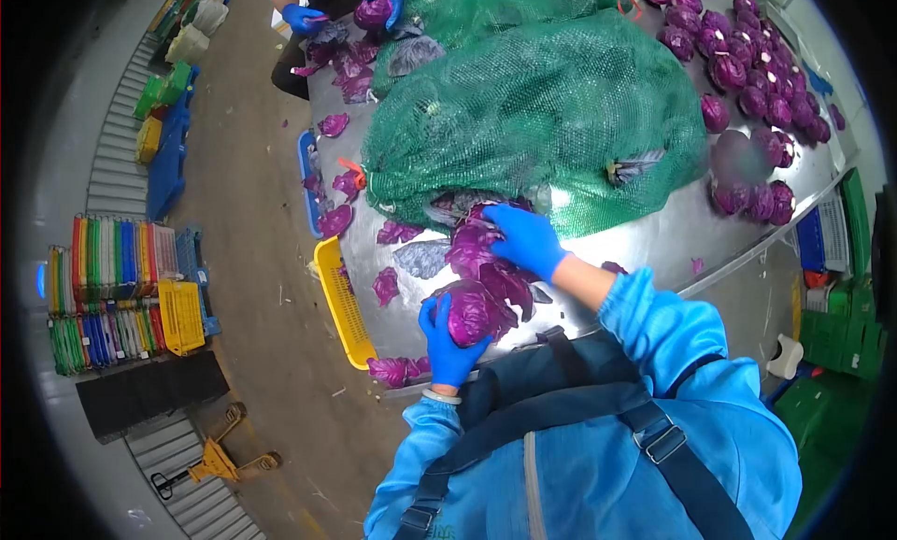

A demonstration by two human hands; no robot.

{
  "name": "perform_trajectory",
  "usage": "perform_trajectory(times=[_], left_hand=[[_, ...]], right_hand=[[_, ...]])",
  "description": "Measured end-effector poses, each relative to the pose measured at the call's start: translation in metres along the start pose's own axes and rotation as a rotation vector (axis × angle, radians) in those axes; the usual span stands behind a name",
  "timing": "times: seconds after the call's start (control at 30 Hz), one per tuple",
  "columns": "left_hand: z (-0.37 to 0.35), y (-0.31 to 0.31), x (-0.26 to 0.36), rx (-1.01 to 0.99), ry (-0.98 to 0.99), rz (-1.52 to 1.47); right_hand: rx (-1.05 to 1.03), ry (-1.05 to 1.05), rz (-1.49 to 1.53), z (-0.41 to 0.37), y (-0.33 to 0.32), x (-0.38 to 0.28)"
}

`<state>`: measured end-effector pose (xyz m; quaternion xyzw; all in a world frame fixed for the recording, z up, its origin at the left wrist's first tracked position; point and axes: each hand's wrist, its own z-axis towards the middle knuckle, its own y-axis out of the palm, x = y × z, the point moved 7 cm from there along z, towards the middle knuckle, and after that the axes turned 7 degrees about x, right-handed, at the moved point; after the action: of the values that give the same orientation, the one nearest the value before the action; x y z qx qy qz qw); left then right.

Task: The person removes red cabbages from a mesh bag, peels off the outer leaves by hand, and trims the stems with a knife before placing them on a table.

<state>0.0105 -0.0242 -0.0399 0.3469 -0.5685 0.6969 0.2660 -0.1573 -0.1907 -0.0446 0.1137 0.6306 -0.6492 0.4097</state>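
My left hand [448, 344], in a blue glove, grips a round red cabbage [472, 314] from its left side, close to the near edge of the metal table. Up and to the right, my right hand [525, 241], gloved in blue too, has its fingers bent on loose purple cabbage leaves [472, 250]; its fingertips are partly hidden among them. Just beyond the leaves lies a green mesh sack [533, 120], tied with an orange-red cord at its left end. A greyish outer leaf [422, 258] rests on the table left of my right hand.
Many red cabbages [738, 63] are gathered at the table's far right. A co-worker's gloved hands [383, 0] handle a cabbage at the far left. Yellow [344, 306] and blue [308, 180] crates stand along the left table edge. A yellow pallet jack [217, 461] is on the floor.
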Motion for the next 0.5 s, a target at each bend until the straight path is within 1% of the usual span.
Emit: perform_trajectory(times=[0.03, 0.13, 0.2, 0.23, 0.33, 0.37, 0.5], left_hand=[[0.005, -0.001, 0.001, -0.02, 0.007, -0.001], [0.02, 0.007, 0.005, -0.08, 0.011, -0.021], [0.027, 0.014, 0.006, -0.125, -0.007, -0.025], [0.028, 0.012, 0.006, -0.088, -0.007, -0.023], [0.03, 0.014, 0.002, -0.062, -0.031, -0.038], [0.03, 0.014, -0.004, -0.052, -0.053, -0.079], [0.03, 0.012, -0.009, -0.042, -0.023, -0.102]], right_hand=[[0.07, -0.066, -0.038, -0.009, -0.016, -0.027], [-0.239, -0.107, 0.074, -0.042, 0.0, -0.055], [-0.341, -0.017, 0.088, -0.041, -0.004, -0.056], [-0.393, 0.025, 0.097, -0.041, -0.005, -0.054], [-0.388, -0.209, 0.042, -0.035, 0.0, -0.052], [-0.427, -0.17, 0.051, -0.034, 0.004, -0.046], [-0.384, -0.031, 0.12, -0.04, 0.0, -0.046]])
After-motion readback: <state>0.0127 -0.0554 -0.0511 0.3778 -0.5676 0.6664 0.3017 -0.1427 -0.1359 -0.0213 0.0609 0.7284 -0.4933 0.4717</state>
